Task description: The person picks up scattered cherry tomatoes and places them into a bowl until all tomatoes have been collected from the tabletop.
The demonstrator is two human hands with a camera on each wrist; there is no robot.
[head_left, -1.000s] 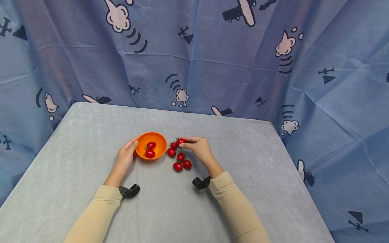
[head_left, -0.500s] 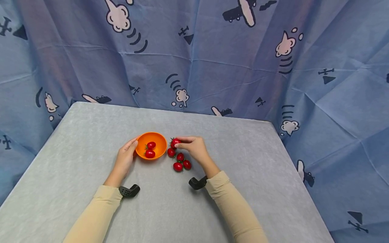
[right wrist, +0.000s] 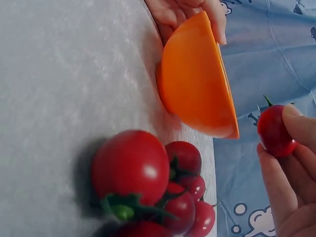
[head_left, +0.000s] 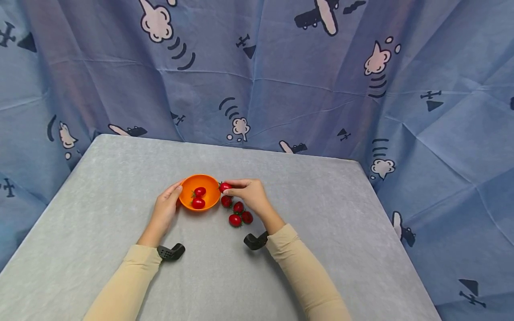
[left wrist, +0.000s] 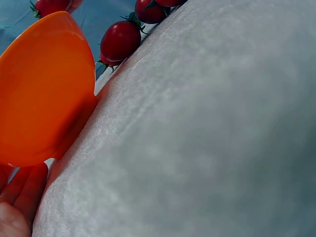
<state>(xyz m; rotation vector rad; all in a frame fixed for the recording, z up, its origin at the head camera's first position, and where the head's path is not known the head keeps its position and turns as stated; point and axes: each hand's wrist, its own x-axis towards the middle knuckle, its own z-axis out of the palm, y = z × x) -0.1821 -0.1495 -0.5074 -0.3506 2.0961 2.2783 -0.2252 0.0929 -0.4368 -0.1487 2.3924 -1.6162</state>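
Observation:
My left hand (head_left: 165, 208) grips the left side of an orange bowl (head_left: 208, 182), its thumb over the rim and the other fingers against the outer wall. Two red cherry tomatoes (head_left: 198, 203) with green stems lie in the bowl. Between thumb and fingertips, my right hand (head_left: 252, 195) pinches another cherry tomato (right wrist: 274, 131), at the bowl's right rim in the head view. The right wrist view has this tomato raised off the table and apart from the bowl. Several more cherry tomatoes (head_left: 235, 220) lie on the table just right of the bowl, below my right hand.
A pale grey cloth covers the table (head_left: 192, 285). Behind and to the right hangs a blue curtain (head_left: 289, 102) printed with planes and clouds. Black wrist-worn devices (head_left: 172, 253) sit at both wrists, beside beige sleeves.
My right hand has lifted the pinched tomato from the pile and carried it left to the bowl's rim. My left hand and the bowl have stayed put.

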